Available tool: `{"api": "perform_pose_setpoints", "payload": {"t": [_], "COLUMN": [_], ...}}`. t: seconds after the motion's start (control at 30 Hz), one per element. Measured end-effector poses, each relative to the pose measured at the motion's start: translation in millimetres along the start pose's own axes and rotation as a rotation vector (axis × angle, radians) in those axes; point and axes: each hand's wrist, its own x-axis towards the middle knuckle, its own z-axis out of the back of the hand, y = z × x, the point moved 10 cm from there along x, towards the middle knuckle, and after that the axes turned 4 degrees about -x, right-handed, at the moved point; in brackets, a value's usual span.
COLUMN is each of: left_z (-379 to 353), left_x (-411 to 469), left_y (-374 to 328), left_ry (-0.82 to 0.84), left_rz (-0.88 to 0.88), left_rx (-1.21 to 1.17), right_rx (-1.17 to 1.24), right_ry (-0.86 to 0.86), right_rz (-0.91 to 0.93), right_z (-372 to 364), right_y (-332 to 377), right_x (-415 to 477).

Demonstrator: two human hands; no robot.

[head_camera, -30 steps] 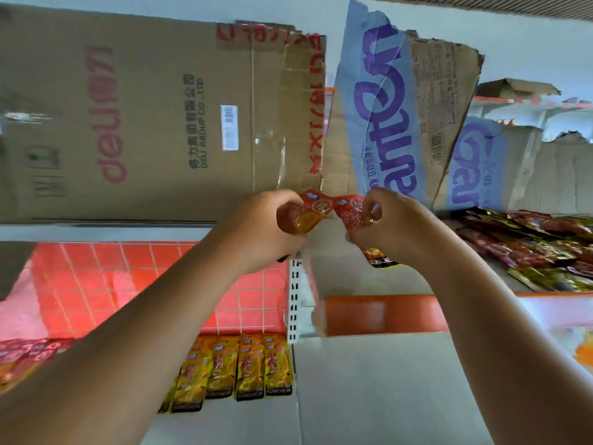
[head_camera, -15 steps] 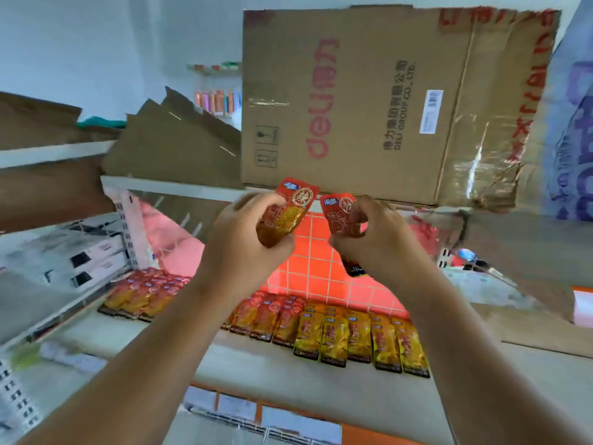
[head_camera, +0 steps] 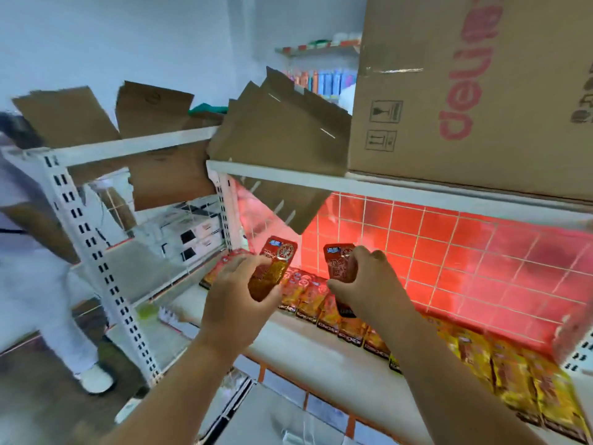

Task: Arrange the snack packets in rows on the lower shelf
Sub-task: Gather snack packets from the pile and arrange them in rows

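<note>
My left hand [head_camera: 239,292] grips a red snack packet [head_camera: 272,268] upright, its blue label at the top. My right hand [head_camera: 369,284] holds a second red packet [head_camera: 338,264] the same way, a little to the right. Both hands hover above the white lower shelf [head_camera: 308,351]. Behind them a row of red packets [head_camera: 305,292] lies along the shelf's back, continuing to the right as yellow packets [head_camera: 513,377]. The lower ends of both held packets are hidden by my fingers.
A large Deli cardboard box [head_camera: 475,91] sits on the shelf above. Flattened cardboard [head_camera: 282,136] leans at the upper left. A red tiled wall [head_camera: 449,252] backs the shelf. A white slotted upright [head_camera: 96,261] and a person in white [head_camera: 41,284] stand at the left.
The view has swung left and down toward the lower shelf. Both hands have dropped closer to the row of packets and moved apart, each still holding its packet.
</note>
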Motion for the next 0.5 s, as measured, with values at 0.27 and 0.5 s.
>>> {"api": "perform_pose_setpoints", "payload": {"t": [0.27, 0.5], "left_z": [-51, -90], "left_x": [-6, -1], "left_y": [88, 141], "left_ry": [0.089, 0.116], "left_rz": [0.185, 0.304], "left_rx": [0.091, 0.115], "right_rx": [0.025, -0.001], "right_ry": [0.135, 0.202], "right_rz": [-0.028, -0.032], "right_z": [-102, -156], "right_y": [-19, -30], "right_x": [39, 60]}}
